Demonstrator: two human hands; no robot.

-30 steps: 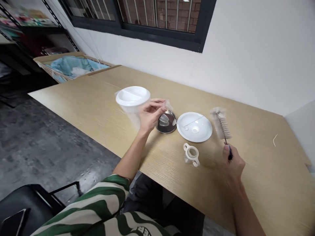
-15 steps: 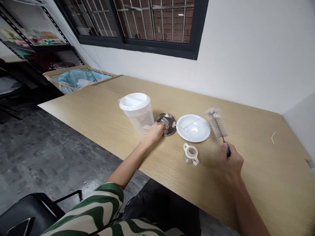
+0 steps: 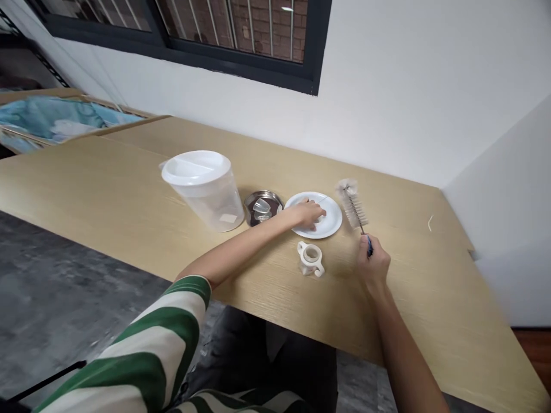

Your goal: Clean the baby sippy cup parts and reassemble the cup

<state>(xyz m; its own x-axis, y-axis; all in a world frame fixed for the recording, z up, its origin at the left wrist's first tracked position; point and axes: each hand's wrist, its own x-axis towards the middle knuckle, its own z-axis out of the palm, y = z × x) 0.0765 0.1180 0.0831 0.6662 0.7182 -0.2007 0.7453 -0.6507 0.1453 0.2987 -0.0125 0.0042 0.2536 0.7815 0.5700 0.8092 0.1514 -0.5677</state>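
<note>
two hands reach over the desk (image 3: 430, 298): the right hand (image 3: 375, 261) is wrapped round the handle of the brush (image 3: 354, 210), bristles toward the desk's wall-side edge; the left hand (image 3: 306, 214) lies over the white dish (image 3: 334, 217), fingers bent, though whether they pinch anything cannot be told. the dish sits between the wall-side and near edges. light, low fingertips should suit its shallow rim, with bristles held clear.

Grn/wht wavy-striped short-slv top (image 3: 146, 344) — dk trousers (image 3: 267, 355)
</note>
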